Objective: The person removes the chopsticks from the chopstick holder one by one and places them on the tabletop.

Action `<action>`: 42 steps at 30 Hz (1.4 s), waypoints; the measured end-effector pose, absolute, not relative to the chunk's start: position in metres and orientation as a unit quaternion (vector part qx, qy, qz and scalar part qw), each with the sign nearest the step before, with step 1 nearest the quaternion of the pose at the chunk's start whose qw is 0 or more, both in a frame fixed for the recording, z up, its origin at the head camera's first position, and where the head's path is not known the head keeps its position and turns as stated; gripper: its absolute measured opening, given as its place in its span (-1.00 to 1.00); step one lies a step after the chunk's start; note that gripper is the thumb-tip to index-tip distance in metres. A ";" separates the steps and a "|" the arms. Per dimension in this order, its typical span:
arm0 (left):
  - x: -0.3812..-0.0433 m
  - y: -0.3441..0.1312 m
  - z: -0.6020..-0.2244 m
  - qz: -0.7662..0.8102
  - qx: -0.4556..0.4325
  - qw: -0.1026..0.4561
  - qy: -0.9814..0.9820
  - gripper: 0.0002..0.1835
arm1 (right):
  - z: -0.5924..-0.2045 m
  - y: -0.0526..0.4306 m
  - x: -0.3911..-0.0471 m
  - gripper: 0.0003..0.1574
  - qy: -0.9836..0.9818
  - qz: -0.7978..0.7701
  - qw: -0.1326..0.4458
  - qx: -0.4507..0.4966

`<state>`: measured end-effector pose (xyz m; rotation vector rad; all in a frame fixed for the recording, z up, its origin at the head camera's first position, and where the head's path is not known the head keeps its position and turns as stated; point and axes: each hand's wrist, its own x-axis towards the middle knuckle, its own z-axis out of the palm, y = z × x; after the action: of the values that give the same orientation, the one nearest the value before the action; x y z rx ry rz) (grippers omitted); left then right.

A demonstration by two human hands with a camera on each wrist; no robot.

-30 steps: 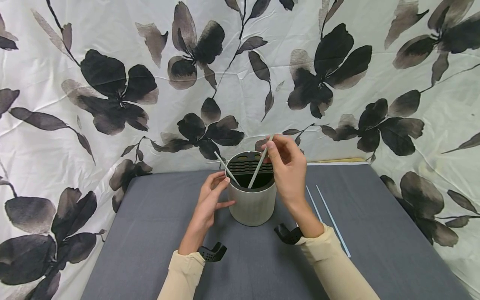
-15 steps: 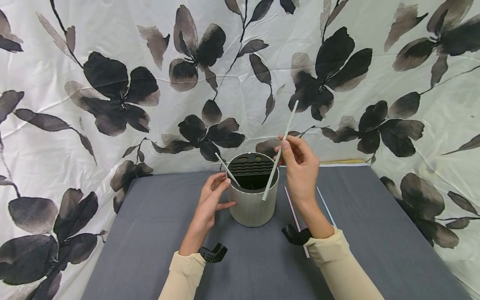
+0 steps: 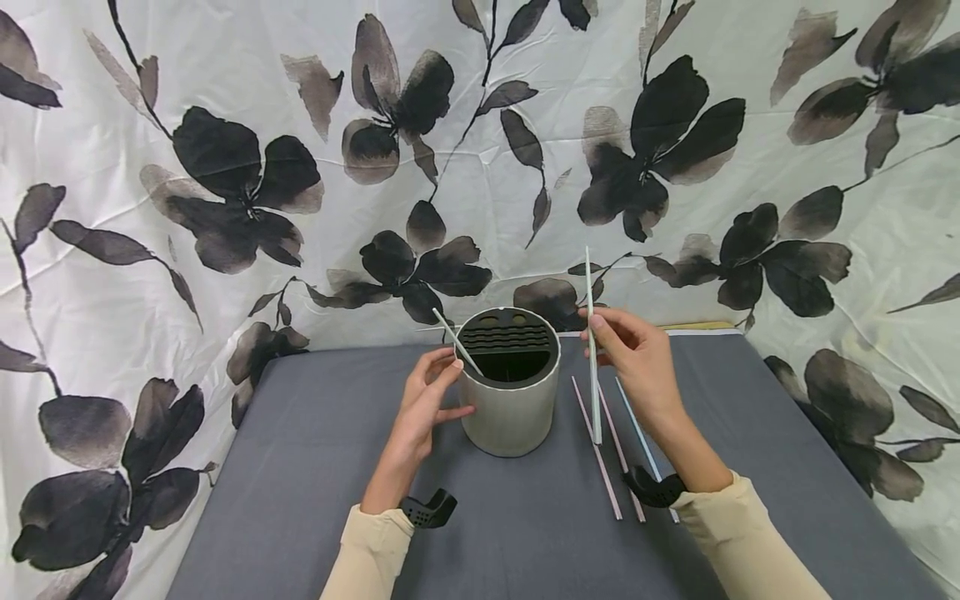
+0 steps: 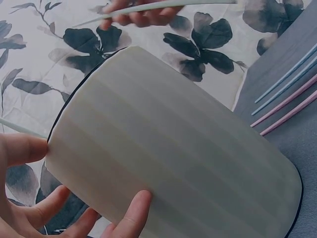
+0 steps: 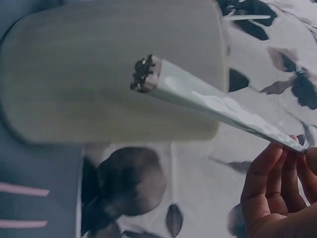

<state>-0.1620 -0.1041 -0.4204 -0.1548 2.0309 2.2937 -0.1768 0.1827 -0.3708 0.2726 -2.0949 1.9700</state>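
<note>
My left hand [image 3: 420,404] holds the side of a cream, fluted utensil holder [image 3: 507,421], one finger at its rim and another against its wall, as the left wrist view shows. A pale green chopstick [image 3: 452,335] leans out of the holder beside that finger. To the right of the holder, my right hand [image 3: 637,362] pinches a second pale green chopstick [image 3: 595,392] partway along and keeps it nearly upright. Its square, dark-patterned end [image 5: 146,74] points toward the right wrist camera.
Two pink chopsticks [image 3: 606,483] and two blue chopsticks [image 4: 285,74] lie on the grey cloth [image 3: 315,492] right of the holder. The holder's black insert [image 3: 510,333] has wavy slots. Behind the table hangs a flowered white curtain [image 3: 525,250].
My right hand has drawn the green chopstick up out of the holder and carried it right, its lower end now over the pink chopsticks. The left hand stays on the holder.
</note>
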 end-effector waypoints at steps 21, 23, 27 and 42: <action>-0.165 -0.104 -0.421 0.749 -0.050 0.037 0.659 -0.47 | -0.443 0.270 -0.175 -0.42 -0.842 0.533 0.076 0.014; -0.165 -0.104 -0.421 0.750 -0.049 0.034 0.659 -0.47 | -0.452 0.278 -0.176 -0.43 -0.846 0.528 0.074 0.009; -0.165 -0.104 -0.422 0.749 -0.048 0.032 0.661 -0.48 | -0.463 0.294 -0.175 -0.41 -0.856 0.512 0.068 -0.010; -0.166 -0.104 -0.423 0.745 -0.048 0.029 0.665 -0.47 | -0.505 0.328 -0.167 -0.42 -0.922 0.380 0.044 -0.054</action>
<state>-0.1656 -0.1040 -0.4227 -0.1482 2.0505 2.2970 -0.1674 0.3283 -0.5050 -0.1639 -2.8201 1.1617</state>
